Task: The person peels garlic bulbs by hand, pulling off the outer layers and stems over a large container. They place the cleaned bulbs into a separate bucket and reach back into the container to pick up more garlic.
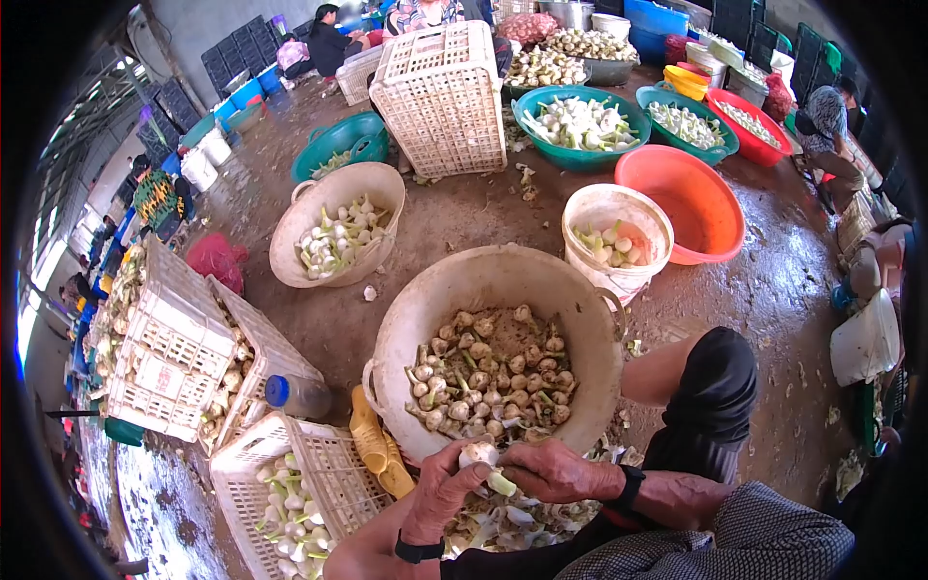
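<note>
My left hand (440, 495) is closed around a garlic bulb (478, 454), its white head up and its pale green stem pointing down to the right. Beside the stem is my right hand (559, 471), fingers curled; what lies inside them is hidden. Just beyond both hands stands a large beige tub (406, 329) with many unpeeled, soil-dusted garlic bulbs (493, 377) at its bottom. Below my hands, garlic skins and scraps (522, 527) lie heaped.
At left are a white crate of peeled garlic (232, 464), a blue-lidded jar (300, 396) and yellow shoes (372, 440). Ahead stand a beige basin (285, 242), a white bucket (580, 253), an orange basin (730, 217) and a tall crate (440, 101). Other people sit farther off.
</note>
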### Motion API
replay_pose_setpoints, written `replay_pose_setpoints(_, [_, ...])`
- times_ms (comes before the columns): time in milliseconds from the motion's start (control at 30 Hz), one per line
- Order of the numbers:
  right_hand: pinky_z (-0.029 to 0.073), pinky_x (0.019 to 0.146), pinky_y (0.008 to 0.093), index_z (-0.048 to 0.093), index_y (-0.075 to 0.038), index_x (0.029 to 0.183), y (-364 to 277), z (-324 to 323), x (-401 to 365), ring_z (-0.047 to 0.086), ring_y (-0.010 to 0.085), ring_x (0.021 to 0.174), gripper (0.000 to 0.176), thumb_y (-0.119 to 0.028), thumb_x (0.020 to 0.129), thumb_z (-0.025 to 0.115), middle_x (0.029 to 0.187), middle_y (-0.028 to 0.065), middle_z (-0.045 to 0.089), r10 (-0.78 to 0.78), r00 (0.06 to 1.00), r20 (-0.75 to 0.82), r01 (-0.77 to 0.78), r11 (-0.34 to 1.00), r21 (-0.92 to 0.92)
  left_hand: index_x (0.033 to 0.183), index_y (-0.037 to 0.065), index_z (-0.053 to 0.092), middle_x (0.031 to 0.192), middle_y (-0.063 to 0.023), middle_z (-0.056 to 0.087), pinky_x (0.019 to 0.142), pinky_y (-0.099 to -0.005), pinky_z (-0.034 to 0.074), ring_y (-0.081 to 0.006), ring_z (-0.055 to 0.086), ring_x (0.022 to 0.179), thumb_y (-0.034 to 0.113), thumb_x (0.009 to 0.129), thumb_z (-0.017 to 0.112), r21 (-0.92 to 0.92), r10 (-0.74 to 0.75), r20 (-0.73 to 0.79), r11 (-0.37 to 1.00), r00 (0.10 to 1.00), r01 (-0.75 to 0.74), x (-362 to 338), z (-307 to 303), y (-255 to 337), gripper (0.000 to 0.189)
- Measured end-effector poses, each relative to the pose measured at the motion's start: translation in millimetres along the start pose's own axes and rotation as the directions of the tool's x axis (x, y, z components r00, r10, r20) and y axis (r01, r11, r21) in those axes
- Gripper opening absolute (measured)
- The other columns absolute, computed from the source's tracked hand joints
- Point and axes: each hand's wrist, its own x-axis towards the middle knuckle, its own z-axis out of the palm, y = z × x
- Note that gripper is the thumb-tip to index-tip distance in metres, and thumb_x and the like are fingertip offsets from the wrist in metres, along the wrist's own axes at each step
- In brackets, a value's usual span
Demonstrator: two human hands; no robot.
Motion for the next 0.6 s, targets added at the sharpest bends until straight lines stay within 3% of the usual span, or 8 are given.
replay_pose_setpoints(200, [0.050, 0.066, 0.0411, 0.059, 0.001, 0.102, 19.7, 4.4, 0.6, 0.065, 0.0342, 0.077, 0.017, -0.011, 0.090, 0.061, 0.084, 0.0187, 0.061, 0.078, 0.993, -0.083, -0.091, 0.981, -0.172, 0.123, -0.002, 0.059, 0.092, -0.0038, 0.066, 0.069, -0.0200, 0.047, -0.0074, 0.058, 0.080, 0.030, 0.084, 0.076, 0.000, 0.031, -0.060, 1.000, 0.998, -0.031, -0.1, 5.5, -0.4, 0.054])
replay_pose_setpoints(300, [0.051, 0.066, 0.0405, 0.060, 0.001, 0.100, 18.8, 6.1, 1.4, 0.065, 0.0351, 0.076, 0.016, -0.011, 0.089, 0.061, 0.081, 0.0194, 0.062, 0.141, 0.984, -0.106, -0.151, 0.984, -0.096, 0.122, -0.002, 0.058, 0.093, -0.0042, 0.066, 0.073, -0.0227, 0.049, -0.0092, 0.060, 0.083, 0.028, 0.084, 0.074, 0.042, 0.051, -0.063, 0.998, 0.997, -0.049, 0.2, 5.9, 2.3, 0.051])
replay_pose_setpoints(367, [0.051, 0.066, 0.0395, 0.060, 0.001, 0.099, 12.8, 5.1, 3.5, 0.065, 0.0329, 0.075, 0.016, -0.011, 0.090, 0.060, 0.080, 0.0189, 0.063, 0.161, 0.981, -0.105, -0.172, 0.980, -0.102, 0.122, -0.002, 0.057, 0.097, -0.0052, 0.066, 0.076, -0.0258, 0.050, -0.0109, 0.061, 0.085, 0.027, 0.084, 0.071, 0.204, 0.060, -0.029, 0.978, 0.998, -0.053, -0.9, 1.9, 4.8, 0.050])
replay_pose_setpoints(433, [0.051, 0.066, 0.0385, 0.061, 0.001, 0.098, 13.2, 5.4, 3.0, 0.066, 0.0308, 0.074, 0.015, -0.011, 0.090, 0.060, 0.079, 0.0184, 0.063, 0.183, 0.978, -0.105, -0.194, 0.975, -0.112, 0.123, -0.002, 0.056, 0.100, -0.0061, 0.066, 0.078, -0.0265, 0.049, -0.0113, 0.060, 0.087, 0.027, 0.083, 0.070, 0.230, 0.060, -0.025, 0.972, 0.998, -0.053, -0.9, 2.5, 4.8, 0.051])
replay_pose_setpoints(500, [0.048, 0.062, 0.0390, 0.059, 0.002, 0.096, 20.6, 6.8, 2.8, 0.063, 0.0280, 0.069, 0.019, -0.017, 0.093, 0.057, 0.076, 0.0174, 0.060, 0.189, 0.975, -0.117, -0.181, 0.981, 0.074, 0.124, -0.002, 0.056, 0.102, -0.0071, 0.065, 0.080, -0.0271, 0.049, -0.0118, 0.060, 0.090, 0.027, 0.083, 0.069, 0.261, 0.062, -0.019, 0.964, 0.998, -0.055, -0.3, 3.7, 6.3, 0.052])
replay_pose_setpoints(533, [0.048, 0.062, 0.0390, 0.059, 0.002, 0.096, 19.7, 5.9, 2.8, 0.063, 0.0280, 0.069, 0.019, -0.017, 0.093, 0.057, 0.076, 0.0174, 0.060, 0.187, 0.976, -0.115, -0.179, 0.981, 0.074, 0.125, -0.003, 0.055, 0.105, -0.0083, 0.064, 0.082, -0.0268, 0.049, -0.0125, 0.060, 0.092, 0.023, 0.084, 0.067, 0.228, 0.084, -0.014, 0.971, 0.996, -0.078, -0.8, 5.5, 6.4, 0.050])
replay_pose_setpoints(600, [0.048, 0.063, 0.0362, 0.060, 0.003, 0.096, 16.3, 3.2, 2.1, 0.061, 0.0211, 0.070, 0.024, -0.020, 0.093, 0.057, 0.075, 0.0143, 0.060, 0.331, 0.939, -0.089, -0.310, 0.931, 0.192, 0.125, -0.003, 0.054, 0.108, -0.0094, 0.062, 0.083, -0.0265, 0.049, -0.0132, 0.060, 0.095, 0.020, 0.085, 0.065, 0.191, 0.106, -0.012, 0.976, 0.994, -0.102, -0.8, 5.3, 5.9, 0.048])
